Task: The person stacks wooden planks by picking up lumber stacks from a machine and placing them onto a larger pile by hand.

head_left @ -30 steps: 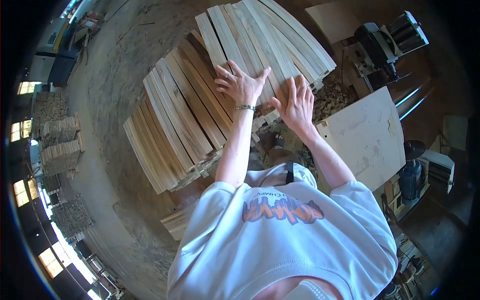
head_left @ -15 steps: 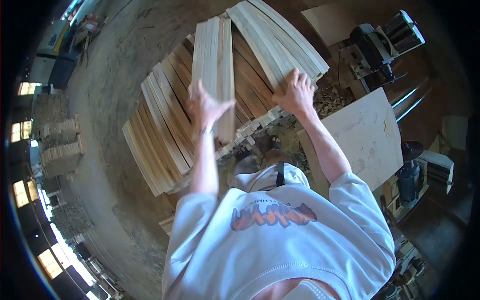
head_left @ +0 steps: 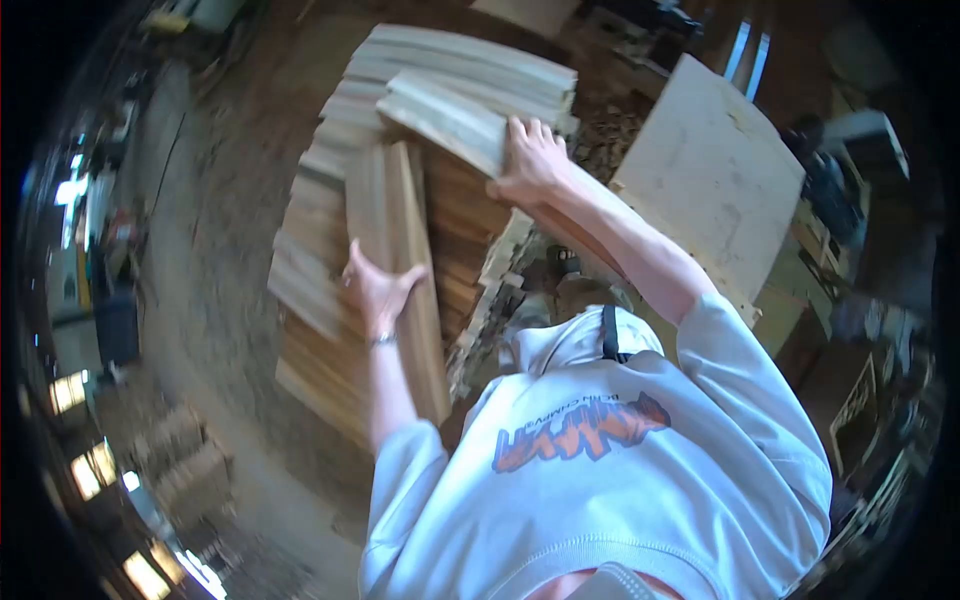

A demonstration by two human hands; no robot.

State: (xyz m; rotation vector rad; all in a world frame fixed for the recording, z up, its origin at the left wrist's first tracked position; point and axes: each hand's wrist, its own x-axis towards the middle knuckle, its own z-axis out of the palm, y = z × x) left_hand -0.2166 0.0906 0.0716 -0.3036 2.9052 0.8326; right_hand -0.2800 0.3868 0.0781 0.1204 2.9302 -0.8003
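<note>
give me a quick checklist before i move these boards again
- Left hand at the left board group: ok, fingers spread over it
- Right hand at the right board group: ok, at its near end
- The two groups lined up with each other: not ok, they lie at an angle, brown boards showing between
- Firm grip on both: cannot tell
- Boards free of cracks: cannot tell, image blurred
</note>
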